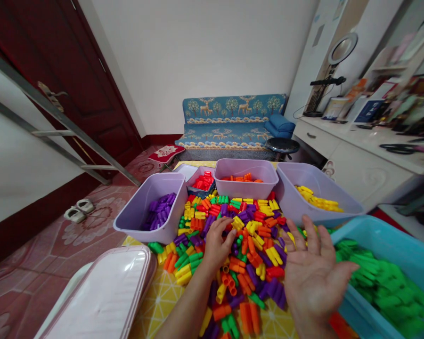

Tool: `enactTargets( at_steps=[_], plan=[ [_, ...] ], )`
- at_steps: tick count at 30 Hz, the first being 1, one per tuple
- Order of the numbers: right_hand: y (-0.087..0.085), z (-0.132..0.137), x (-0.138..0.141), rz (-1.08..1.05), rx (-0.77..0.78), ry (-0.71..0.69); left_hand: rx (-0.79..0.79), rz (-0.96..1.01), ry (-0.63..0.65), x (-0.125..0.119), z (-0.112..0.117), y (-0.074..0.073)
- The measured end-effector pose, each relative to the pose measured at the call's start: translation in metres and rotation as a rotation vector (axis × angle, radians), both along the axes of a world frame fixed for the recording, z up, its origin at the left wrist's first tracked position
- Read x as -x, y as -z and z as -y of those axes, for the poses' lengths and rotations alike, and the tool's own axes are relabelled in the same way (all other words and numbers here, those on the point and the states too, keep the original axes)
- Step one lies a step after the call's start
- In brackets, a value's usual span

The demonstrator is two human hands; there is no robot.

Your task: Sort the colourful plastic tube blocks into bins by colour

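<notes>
A heap of small plastic pegs [247,235] in red, orange, yellow, green and purple covers a yellow-patterned table [162,301]. My left hand [219,242] rests palm down on the heap, its fingers curled around pegs near the middle. My right hand [313,270] hovers palm up above the heap's right side, fingers spread, holding nothing. It is beside a blue bin [392,240] of green pegs. Lilac bins ring the heap: purple pegs [141,219] at left, orange pegs [245,188] at the back, yellow pegs [304,207] at right.
A small dark box of red pegs [203,183] sits between the lilac bins. A pale pink lid [106,296] lies at the table's near-left corner. Behind stand a blue patterned sofa [229,122], a round stool [281,146] and a white desk [360,150]. Slippers [79,210] lie on the floor left.
</notes>
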State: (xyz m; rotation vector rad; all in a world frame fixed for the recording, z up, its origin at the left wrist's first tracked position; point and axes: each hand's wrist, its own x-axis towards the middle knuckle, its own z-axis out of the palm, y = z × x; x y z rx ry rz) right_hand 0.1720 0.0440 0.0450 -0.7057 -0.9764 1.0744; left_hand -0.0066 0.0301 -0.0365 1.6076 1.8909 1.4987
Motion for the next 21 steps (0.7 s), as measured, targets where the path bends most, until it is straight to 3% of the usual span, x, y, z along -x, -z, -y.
enactTargets(
  at_steps=[3, 5, 7, 10, 13, 16, 21],
  plan=[
    [0.002, -0.002, 0.002, -0.126, -0.054, 0.123, 0.009, -0.006, 0.000, 0.000, 0.000, -0.001],
    [0.010, -0.009, 0.001, -0.096, -0.049, 0.160, 0.010, -0.013, 0.008, -0.001, 0.000, -0.003],
    [0.026, -0.019, 0.001, 0.100, -0.009, 0.102, 0.009, -0.018, 0.021, -0.002, 0.000, -0.005],
    [0.055, -0.040, 0.006, 0.609, 0.006, -0.125, 0.007, -0.025, 0.027, -0.002, 0.001, -0.007],
    [0.074, -0.056, 0.019, 0.963, -0.066, -0.181, 0.015, -0.034, 0.024, -0.002, 0.001, -0.005],
    [0.078, -0.061, 0.035, 1.098, -0.103, -0.182, 0.012, -0.041, 0.021, -0.001, 0.001, -0.002],
    [0.069, -0.060, 0.055, 1.065, -0.141, -0.350, -0.038, -0.059, 0.092, 0.000, 0.000, 0.000]
  ],
)
